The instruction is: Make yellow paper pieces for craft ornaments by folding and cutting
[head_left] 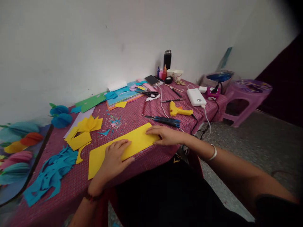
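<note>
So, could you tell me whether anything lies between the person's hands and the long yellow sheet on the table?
Nothing visible does. The left hand and the right hand both lie flat on the yellow sheet, palms down. The nearest other things, the blue-handled scissors and the yellow paper scraps, sit apart from the hands.

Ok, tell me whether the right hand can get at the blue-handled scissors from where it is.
Probably yes. The right hand rests on the yellow paper, and the scissors lie just beyond it on the tablecloth, with nothing between them.
</note>
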{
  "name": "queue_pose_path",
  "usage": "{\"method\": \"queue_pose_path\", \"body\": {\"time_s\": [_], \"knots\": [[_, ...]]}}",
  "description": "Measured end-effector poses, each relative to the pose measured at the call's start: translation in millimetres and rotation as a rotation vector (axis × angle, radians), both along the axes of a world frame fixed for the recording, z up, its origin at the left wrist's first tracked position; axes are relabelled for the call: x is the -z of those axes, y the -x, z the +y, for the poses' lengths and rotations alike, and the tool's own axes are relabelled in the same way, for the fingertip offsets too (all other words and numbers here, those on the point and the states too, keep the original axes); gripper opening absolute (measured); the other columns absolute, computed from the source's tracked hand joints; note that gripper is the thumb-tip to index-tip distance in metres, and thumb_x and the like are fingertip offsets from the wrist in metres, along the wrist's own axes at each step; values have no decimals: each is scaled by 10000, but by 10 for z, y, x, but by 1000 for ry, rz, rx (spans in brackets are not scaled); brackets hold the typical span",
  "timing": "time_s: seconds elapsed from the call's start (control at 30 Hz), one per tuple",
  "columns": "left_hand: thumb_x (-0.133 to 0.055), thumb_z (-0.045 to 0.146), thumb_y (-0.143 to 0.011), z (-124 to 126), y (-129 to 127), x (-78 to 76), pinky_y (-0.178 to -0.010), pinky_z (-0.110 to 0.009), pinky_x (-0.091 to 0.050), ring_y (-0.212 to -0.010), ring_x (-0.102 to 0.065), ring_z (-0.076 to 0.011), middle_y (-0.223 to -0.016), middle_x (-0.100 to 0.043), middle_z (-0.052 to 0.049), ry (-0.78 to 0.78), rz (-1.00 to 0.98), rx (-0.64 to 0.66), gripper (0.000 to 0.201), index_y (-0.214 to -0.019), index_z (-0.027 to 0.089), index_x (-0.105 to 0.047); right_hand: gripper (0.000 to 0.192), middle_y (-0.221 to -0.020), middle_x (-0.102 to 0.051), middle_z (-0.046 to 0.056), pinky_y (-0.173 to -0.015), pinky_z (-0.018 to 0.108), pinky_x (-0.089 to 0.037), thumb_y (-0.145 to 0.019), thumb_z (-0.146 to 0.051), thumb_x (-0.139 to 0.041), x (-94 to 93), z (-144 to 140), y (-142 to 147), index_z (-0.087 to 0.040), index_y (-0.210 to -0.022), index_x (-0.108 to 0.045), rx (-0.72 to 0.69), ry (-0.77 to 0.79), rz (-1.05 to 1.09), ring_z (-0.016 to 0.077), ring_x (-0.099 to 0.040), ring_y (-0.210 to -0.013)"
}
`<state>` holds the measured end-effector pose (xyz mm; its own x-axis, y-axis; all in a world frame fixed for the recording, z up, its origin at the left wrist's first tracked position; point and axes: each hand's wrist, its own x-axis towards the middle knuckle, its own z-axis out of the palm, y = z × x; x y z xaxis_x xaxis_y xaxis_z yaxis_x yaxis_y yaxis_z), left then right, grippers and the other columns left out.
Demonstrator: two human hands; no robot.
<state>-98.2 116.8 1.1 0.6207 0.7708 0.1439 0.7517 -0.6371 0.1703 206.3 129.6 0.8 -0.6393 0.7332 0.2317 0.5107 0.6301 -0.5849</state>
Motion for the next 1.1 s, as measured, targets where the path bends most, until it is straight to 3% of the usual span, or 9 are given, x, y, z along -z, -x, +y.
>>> {"method": "queue_pose_path", "body": {"time_s": [0.2, 0.57, 0.83, 1.1], "knots": [[-635, 466, -802, 29, 20, 19, -1004, -510, -385, -1184, -519, -318, -1308, -585, -110, -13, -30, 17, 551, -1280, 202, -560, 492, -1326, -570, 144, -1081, 400, -389, -825, -169, -641, 1, -4, -27, -132, -1306, -550, 38, -22, 15, 236, -522, -1246], [-518, 528, -859, 66, 49, 75, -1057, -479, -363, -1234, -498, -307, -1348, -542, -151, -55, -129, -56, 567, -1286, 156, -540, 571, -1373, -526, 147, -1106, 418, -354, -788, -131, -610, -56, 34, -75, -129, -1348, -498, -86, -9, -33, 241, -478, -1291], [-439, 522, -900, 45, 24, 93, -1088, -509, -305, -1247, -511, -309, -1345, -569, -153, -91, -101, -133, 558, -1312, 152, -512, 699, -1458, -425, 179, -1156, 425, -278, -728, -69, -560, -18, 67, -87, -79, -1410, -405, -106, -7, -69, 257, -361, -1378], [-449, 510, -889, 16, 19, 92, -1139, -546, -203, -1253, -527, -299, -1316, -601, -156, -70, -141, -176, 554, -1308, 153, -508, 493, -1321, -571, 144, -1084, 423, -379, -805, -86, -530, 80, 75, -40, -117, -1297, -534, 2, -105, -30, 235, -512, -1247]]}}
